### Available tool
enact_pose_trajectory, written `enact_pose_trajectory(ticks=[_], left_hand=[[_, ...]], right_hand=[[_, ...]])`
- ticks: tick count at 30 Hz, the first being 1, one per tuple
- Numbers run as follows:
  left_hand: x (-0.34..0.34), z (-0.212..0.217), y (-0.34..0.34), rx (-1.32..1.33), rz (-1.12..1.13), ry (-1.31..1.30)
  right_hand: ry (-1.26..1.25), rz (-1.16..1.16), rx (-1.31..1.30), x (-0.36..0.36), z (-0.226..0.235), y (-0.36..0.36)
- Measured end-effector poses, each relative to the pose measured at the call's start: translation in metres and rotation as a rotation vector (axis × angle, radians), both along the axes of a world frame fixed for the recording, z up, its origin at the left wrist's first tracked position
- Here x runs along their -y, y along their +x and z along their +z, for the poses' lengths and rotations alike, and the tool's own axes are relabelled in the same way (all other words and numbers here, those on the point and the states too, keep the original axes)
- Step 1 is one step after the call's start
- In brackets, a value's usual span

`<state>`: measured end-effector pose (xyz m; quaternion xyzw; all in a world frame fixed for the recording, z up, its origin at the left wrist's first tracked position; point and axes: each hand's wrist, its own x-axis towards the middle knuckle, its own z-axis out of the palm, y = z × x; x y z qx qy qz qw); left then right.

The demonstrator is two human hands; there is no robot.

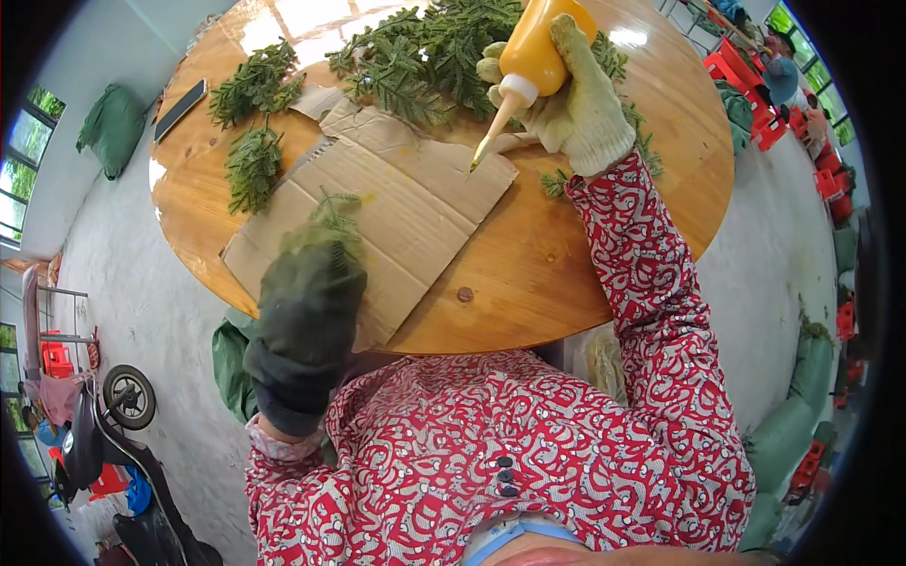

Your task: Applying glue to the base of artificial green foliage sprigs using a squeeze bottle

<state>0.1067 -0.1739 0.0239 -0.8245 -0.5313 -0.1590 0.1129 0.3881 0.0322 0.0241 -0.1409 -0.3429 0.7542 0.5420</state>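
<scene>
In the head view, your right hand point(576, 94), in a pale knit glove, grips a yellow bottle point(538, 47) at the far side of the round wooden table point(566, 264). The bottle tilts down and left, its thin nozzle tip hovering just above the far right corner of the cardboard point(406, 203). Your left hand point(307, 311), in a dark glove, pinches a small green sprig point(330, 222) over the near left part of the cardboard; the fingers are closed on its stem. A big heap of sprigs point(425, 52) lies at the far edge, just left of the bottle. Two loose bunches point(253, 123) lie on the far left of the table, beside a dark phone point(179, 109). The cardboard lies flat in the middle of the table, between your two hands.
</scene>
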Motion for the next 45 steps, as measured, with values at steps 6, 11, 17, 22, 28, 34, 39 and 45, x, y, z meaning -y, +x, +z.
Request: enact_pose_trajectory(ticks=[6, 11, 17, 22, 28, 34, 39, 45], left_hand=[[-0.011, -0.019, 0.017, 0.144, 0.086, 0.018], [-0.015, -0.002, 0.034, 0.244, -0.282, -0.083], [-0.005, -0.008, 0.024, 0.314, -0.239, 0.110], [0.001, -0.016, 0.027, 0.359, -0.148, 0.091], [-0.009, -0.020, 0.034, 0.376, -0.046, -0.072], [-0.011, -0.019, 0.038, 0.347, -0.008, -0.097], [-0.008, -0.030, 0.033, 0.414, -0.039, 0.014], [-0.006, -0.025, 0.034, 0.409, 0.020, -0.068]], right_hand=[[0.020, -0.004, 0.009, 0.005, 0.004, -0.002], [0.034, 0.029, -0.088, 0.011, 0.007, -0.011], [0.103, 0.051, -0.064, 0.019, 0.005, -0.017], [0.110, 0.024, -0.050, 0.033, 0.008, -0.023], [0.153, -0.052, 0.072, 0.051, 0.016, -0.030], [0.325, -0.106, 0.280, 0.064, 0.015, -0.035], [0.260, -0.032, 0.155, 0.074, 0.023, -0.046], [0.385, -0.065, 0.358, 0.071, 0.020, -0.044]])
